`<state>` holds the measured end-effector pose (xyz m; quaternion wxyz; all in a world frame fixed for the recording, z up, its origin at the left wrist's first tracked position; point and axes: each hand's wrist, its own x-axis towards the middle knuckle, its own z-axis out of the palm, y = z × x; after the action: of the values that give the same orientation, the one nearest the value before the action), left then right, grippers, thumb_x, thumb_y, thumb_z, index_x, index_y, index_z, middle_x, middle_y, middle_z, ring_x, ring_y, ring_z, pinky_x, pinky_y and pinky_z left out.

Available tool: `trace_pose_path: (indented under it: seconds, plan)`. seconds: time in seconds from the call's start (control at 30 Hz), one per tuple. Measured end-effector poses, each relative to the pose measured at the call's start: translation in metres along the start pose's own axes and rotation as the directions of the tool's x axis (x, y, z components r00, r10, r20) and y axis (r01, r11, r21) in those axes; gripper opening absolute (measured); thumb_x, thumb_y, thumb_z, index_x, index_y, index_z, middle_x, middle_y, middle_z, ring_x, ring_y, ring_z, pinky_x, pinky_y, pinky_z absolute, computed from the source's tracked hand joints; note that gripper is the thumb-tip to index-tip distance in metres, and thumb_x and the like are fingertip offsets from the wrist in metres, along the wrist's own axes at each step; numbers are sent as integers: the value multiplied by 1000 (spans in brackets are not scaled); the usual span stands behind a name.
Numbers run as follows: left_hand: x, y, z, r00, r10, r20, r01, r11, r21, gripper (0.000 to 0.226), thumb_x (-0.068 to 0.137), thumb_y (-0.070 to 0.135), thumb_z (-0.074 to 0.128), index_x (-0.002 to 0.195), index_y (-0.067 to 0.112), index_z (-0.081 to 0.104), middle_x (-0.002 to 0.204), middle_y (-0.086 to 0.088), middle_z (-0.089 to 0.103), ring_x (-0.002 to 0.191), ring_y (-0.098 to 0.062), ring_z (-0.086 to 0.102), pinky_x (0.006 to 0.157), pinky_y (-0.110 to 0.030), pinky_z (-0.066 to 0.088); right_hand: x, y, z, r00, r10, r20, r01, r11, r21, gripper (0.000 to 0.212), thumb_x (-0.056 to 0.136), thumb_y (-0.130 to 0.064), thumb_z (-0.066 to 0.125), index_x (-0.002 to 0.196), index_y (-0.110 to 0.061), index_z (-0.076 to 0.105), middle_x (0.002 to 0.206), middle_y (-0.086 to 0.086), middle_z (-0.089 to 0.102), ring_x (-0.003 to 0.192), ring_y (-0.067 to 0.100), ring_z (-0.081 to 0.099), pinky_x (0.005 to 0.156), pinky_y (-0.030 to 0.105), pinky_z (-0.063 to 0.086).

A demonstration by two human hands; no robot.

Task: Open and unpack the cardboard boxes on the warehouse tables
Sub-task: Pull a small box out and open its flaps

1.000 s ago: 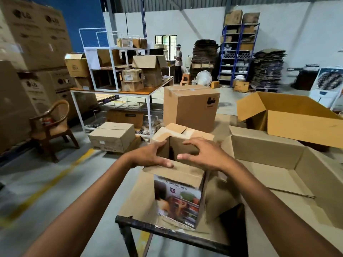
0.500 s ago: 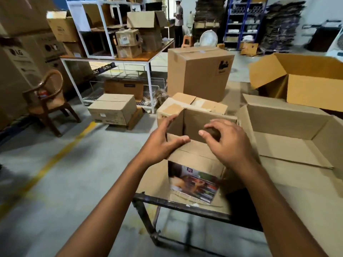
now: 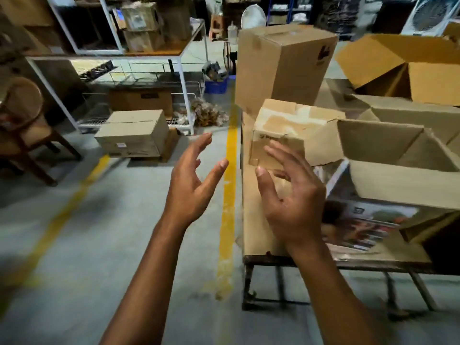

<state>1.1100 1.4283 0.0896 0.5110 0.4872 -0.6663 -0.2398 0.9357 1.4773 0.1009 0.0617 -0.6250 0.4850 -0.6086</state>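
Hovering empty, the left hand (image 3: pixel 191 180) and right hand (image 3: pixel 291 202) face palm to palm, fingers spread. The small taped box (image 3: pixel 278 130) sits just beyond the right hand's fingertips, and the opened box (image 3: pixel 403 175) lies to that hand's right. The step in hand appears to be taking up the next box, which calls for a grasp on both its sides. Blur obscures the taped box's label. The frame edge cuts off the opened box.

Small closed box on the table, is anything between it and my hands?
Nothing visible. The left hand and right hand hover open in front of the small closed box; the tall box stands behind it, the open box to its right.
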Motion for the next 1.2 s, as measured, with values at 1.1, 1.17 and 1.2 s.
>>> trace_pose_path:
  seconds: [1.1,1.17,1.2]
  plan:
    - [279,-182,97,728,327,602,-262,945,-197,49,93,41,58,137,20,52,135,3,58,128,-13,53,102,-45,47,78,154,171,743,559,-368,-662,696,-280,51,87,-38,61,136,-24,56,137,-3,56,126,13,52,104,41,47]
    - [305,-175,127,672,419,611,-318,908,-273,49,93,42,57,135,19,54,135,2,58,128,-17,53,101,-46,47,90,164,168,698,561,-445,-703,656,-275,54,87,-42,59,138,-24,55,140,-5,53,128,13,51,103,43,48]
    - [320,-172,143,641,462,613,-344,887,-309,48,93,41,56,135,18,55,134,2,59,127,-17,54,101,-46,47,98,170,167,675,557,-483,-721,636,-275,55,88,-44,58,139,-25,54,142,-5,52,130,13,49,104,44,47]
